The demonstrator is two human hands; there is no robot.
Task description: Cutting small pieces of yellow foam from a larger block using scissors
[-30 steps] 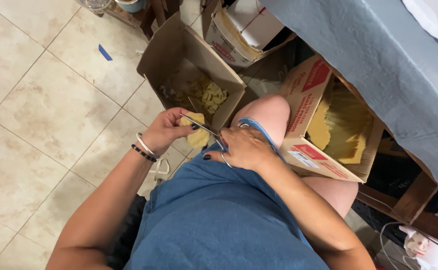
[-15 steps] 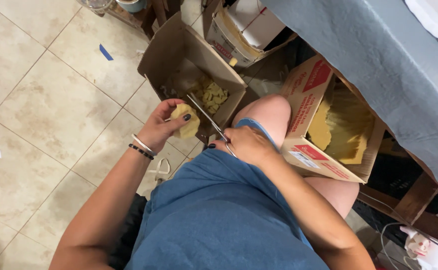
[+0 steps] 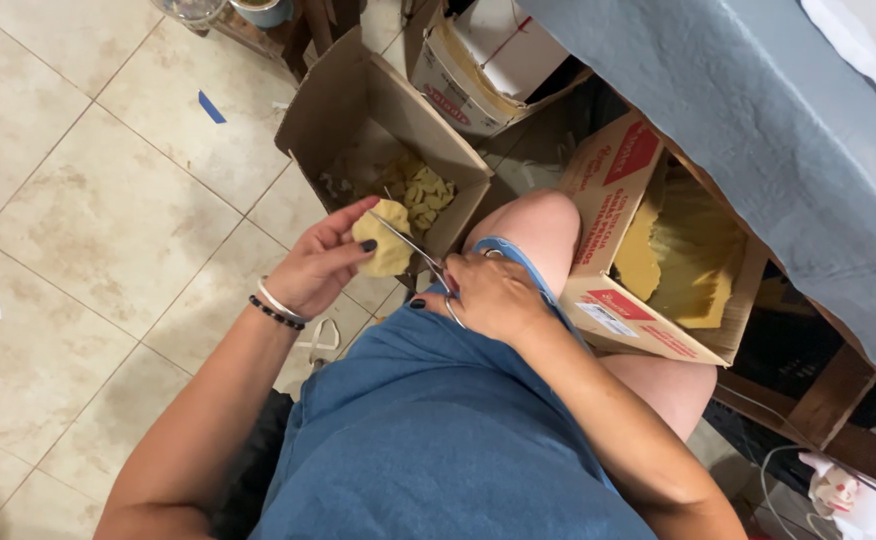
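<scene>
Your left hand (image 3: 323, 265) pinches the yellow foam piece (image 3: 386, 248) above the open cardboard box (image 3: 358, 120) while your right hand (image 3: 488, 295) grips the scissors (image 3: 420, 255), so keep the blades square and fingertips clear.

Open box (image 3: 358, 120) with cut pieces (image 3: 423, 192) ahead of knee (image 3: 533, 225); second box (image 3: 648, 250) right of knee.

At frame centre, the left hand (image 3: 320, 265) pinches a yellow sponge piece (image 3: 386, 238) while the right hand (image 3: 490, 296) works scissors (image 3: 416, 250) into it (above an open cardboard box (image 3: 330, 110) of yellow offcuts).
</scene>
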